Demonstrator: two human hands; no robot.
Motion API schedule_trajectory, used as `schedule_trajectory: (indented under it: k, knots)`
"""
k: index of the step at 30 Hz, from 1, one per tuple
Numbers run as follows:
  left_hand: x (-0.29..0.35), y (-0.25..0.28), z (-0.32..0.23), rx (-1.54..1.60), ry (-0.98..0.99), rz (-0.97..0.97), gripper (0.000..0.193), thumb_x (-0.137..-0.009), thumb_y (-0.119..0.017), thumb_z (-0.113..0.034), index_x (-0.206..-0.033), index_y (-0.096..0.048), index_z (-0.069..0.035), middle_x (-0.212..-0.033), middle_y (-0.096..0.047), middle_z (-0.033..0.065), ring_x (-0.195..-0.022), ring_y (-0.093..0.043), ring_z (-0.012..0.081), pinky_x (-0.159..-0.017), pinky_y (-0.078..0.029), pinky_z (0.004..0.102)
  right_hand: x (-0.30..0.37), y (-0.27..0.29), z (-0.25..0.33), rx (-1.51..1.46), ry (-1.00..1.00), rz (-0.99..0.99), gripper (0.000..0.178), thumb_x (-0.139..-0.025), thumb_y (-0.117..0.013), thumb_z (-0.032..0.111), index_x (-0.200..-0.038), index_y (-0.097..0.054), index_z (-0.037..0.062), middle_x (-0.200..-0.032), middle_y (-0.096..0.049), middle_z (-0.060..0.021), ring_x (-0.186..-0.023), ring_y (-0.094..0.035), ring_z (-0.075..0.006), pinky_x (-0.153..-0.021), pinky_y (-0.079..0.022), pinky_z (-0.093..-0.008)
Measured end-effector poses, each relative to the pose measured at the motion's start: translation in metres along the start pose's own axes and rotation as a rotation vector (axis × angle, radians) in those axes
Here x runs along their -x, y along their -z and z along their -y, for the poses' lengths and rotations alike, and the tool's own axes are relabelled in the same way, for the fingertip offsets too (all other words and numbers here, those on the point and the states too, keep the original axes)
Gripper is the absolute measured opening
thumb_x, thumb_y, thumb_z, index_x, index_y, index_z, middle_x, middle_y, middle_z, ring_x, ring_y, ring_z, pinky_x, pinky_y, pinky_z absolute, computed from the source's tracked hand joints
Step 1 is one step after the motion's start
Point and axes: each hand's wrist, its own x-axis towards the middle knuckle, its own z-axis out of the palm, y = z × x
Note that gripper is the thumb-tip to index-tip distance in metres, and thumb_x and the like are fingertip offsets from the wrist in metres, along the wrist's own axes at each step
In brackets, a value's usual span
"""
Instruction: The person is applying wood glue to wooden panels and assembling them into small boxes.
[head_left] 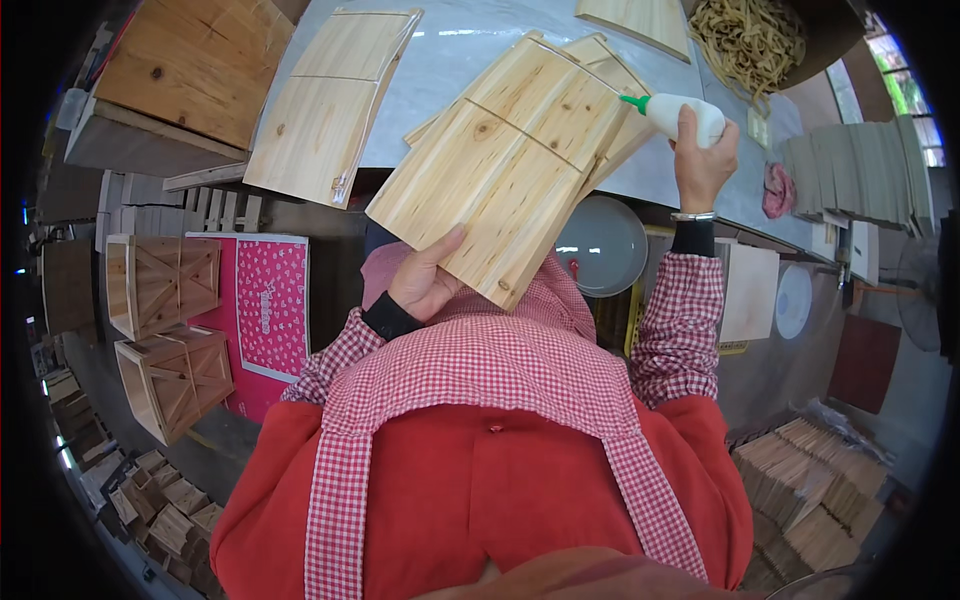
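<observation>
My left hand (428, 275) grips the near edge of a pale, knotty wooden board (500, 170), thumb on its top face. The board lies tilted over the table's front edge, with one groove across it and another along its far edge. My right hand (705, 165) is wrapped round a white squeeze bottle (690, 117) with a green nozzle (634, 102). The nozzle tip points at the board's far right corner, by the end of the far groove; I cannot tell whether it touches. Partly covered beneath lies another board (622, 68).
A grooved board (335, 100) overhangs the table (455, 45) at left, beside a wooden box (195, 60). Thin wood strips (750, 40) fill a container at far right. A pink cloth (777, 190) lies near stacked panels (855, 170). A grey basin (603, 250) stands below the table.
</observation>
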Motion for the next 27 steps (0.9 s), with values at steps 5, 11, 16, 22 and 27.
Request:
schedule_trajectory:
  k: [5,11,16,22,27]
  knots:
    - [-0.007,-0.002,0.005,0.04,-0.021,0.056,0.054,-0.091,-0.062,-0.011,-0.136,-0.033,-0.002,-0.132,-0.048,0.0161,-0.121,-0.051,0.0274,-0.102,-0.045,0.0436,0.041,-0.014,0.049,-0.522,-0.297,0.113,0.043,-0.08,-0.074,0.029,-0.1,-0.053,-0.0027,-0.089,-0.064,-0.0168,-0.076,-0.066,-0.026,-0.064,-0.055,-0.0368]
    - [-0.006,-0.01,0.004,0.007,-0.018,0.024,0.057,-0.09,-0.064,-0.012,-0.136,-0.032,-0.003,-0.133,-0.046,0.0163,-0.123,-0.048,0.0276,-0.103,-0.044,0.0432,0.08,-0.068,0.06,-0.442,-0.059,0.215,0.036,-0.086,-0.07,0.024,-0.101,-0.052,-0.0031,-0.092,-0.062,-0.0144,-0.079,-0.065,-0.0208,-0.058,-0.057,-0.0328]
    - [-0.004,-0.01,0.005,0.006,-0.037,0.032,0.057,-0.089,-0.064,-0.012,-0.136,-0.033,-0.002,-0.133,-0.047,0.0155,-0.123,-0.049,0.0271,-0.103,-0.044,0.0432,0.083,-0.073,0.081,-0.262,0.027,0.185,0.043,-0.078,-0.076,0.028,-0.098,-0.054,-0.0032,-0.084,-0.065,-0.0187,-0.071,-0.065,-0.028,-0.065,-0.052,-0.0382]
    - [-0.005,-0.008,0.004,0.025,-0.028,0.047,0.057,-0.09,-0.063,-0.011,-0.136,-0.031,-0.003,-0.133,-0.047,0.0167,-0.123,-0.049,0.0279,-0.103,-0.044,0.0437,0.075,-0.022,0.066,-0.215,0.101,0.208,0.039,-0.079,-0.075,0.025,-0.097,-0.055,-0.0023,-0.082,-0.065,-0.0178,-0.072,-0.065,-0.0263,-0.067,-0.052,-0.0373]
    - [-0.008,-0.006,0.004,-0.016,-0.055,0.029,0.053,-0.091,-0.062,-0.014,-0.134,-0.035,-0.001,-0.13,-0.05,0.0151,-0.12,-0.052,0.0274,-0.102,-0.045,0.0436,0.077,0.036,0.04,-0.107,0.08,0.18,0.037,-0.08,-0.074,0.024,-0.098,-0.056,-0.0027,-0.083,-0.065,-0.0155,-0.073,-0.065,-0.0239,-0.066,-0.052,-0.0362]
